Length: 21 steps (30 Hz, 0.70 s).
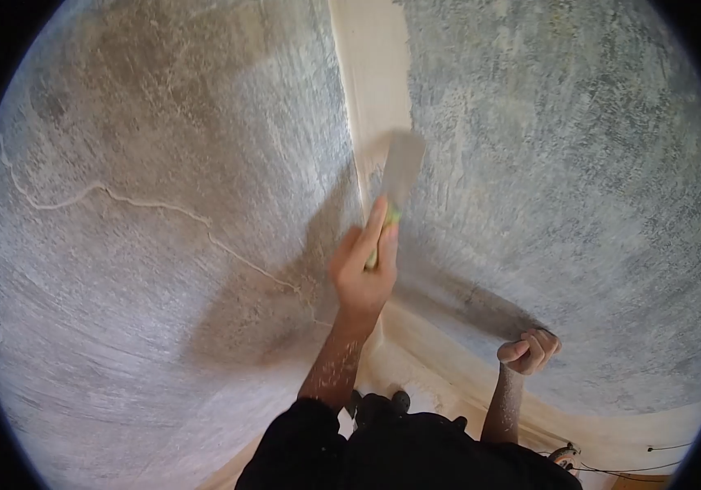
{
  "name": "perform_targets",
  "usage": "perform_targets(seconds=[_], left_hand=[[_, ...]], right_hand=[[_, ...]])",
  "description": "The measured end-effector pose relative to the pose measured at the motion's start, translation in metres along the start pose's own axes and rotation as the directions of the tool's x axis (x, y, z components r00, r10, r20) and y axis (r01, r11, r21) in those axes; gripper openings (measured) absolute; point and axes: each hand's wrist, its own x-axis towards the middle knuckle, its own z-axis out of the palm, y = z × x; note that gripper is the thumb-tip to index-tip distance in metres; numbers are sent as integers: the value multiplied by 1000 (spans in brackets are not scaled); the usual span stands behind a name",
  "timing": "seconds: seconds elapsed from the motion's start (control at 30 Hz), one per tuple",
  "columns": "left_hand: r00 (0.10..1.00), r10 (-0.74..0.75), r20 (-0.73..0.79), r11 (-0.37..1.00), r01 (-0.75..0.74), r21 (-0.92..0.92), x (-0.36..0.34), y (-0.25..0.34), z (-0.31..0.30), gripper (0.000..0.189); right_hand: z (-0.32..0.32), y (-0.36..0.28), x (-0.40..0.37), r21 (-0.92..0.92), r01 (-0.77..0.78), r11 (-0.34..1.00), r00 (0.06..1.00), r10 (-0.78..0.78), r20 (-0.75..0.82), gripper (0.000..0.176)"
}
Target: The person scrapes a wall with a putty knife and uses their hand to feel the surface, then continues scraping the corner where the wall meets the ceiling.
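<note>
My left hand (pixel 364 265) is closed around the pale green handle of a putty knife (pixel 404 167). The knife's wide blade points up and lies at the lower end of a smooth cream strip (pixel 375 69) on the wall corner. Lower right, my right hand (pixel 530 351) is curled into a fist close to the right wall (pixel 563 180); what it holds, if anything, is hidden. White specks dot both forearms.
A raised, wavy pale line (pixel 154 202) crosses the rough grey left wall (pixel 122 302). Dark shoes (pixel 400 401) show below, near the corner's foot. At the lower right are thin dark cables (pixel 628 471) and a round object (pixel 564 456) that is hard to make out.
</note>
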Motion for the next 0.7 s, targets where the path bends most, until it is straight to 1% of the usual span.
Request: perform_targets(seconds=[0.03, 0.1, 0.17, 0.23, 0.27, 0.3, 0.4, 0.47, 0.53, 0.6, 0.67, 0.7], left_hand=[[999, -25, 26, 1000, 25, 6, -5, -1, -2, 37], [996, -60, 65, 998, 59, 13, -12, 0, -5, 37], [999, -18, 28, 1000, 18, -11, -58, -22, 2, 40], [1000, 11, 10, 1000, -11, -7, -48, -17, -1, 41], [1000, -7, 12, 1000, 7, 8, -48, -14, -4, 40], [999, -28, 14, 999, 28, 19, -45, -8, -9, 39], [997, -37, 68, 999, 36, 19, -53, -19, -15, 37], [999, 11, 36, 999, -9, -34, -68, -24, -5, 36], [1000, 2, 12, 1000, -1, -21, -60, -16, -4, 35], [997, -83, -2, 996, 83, 39, -53, -7, -5, 34], [996, -85, -8, 996, 85, 7, -69, -15, 1, 33], [996, -92, -6, 996, 92, -4, -75, -14, 0, 33]], right_hand=[[-1, -2, 3, -7, -7, 1000, 1000, 7, 19, 16], [-4, 0, 4, 2, 47, 999, 998, -47, 31, 17], [-3, 5, 0, 4, 78, 997, 997, -78, 24, 19], [4, 5, 7, 19, 75, 997, 997, -75, 10, 18], [-1, 0, 8, 34, 66, 997, 997, -67, 27, 18], [-1, -4, 10, 11, 32, 999, 999, -32, 23, 16], [0, -4, 5, 19, -26, 999, 1000, 26, 8, 15], [-1, 2, 6, 2, 9, 1000, 1000, -9, 18, 16], [-2, 1, 4, 21, 33, 999, 999, -33, 28, 16], [-5, 1, -3, 7, 10, 1000, 999, -10, 34, 16], [-3, 3, -3, 2, 9, 1000, 1000, -10, 18, 16], [-5, 2, -2, 10, 20, 1000, 999, -21, 35, 15]])
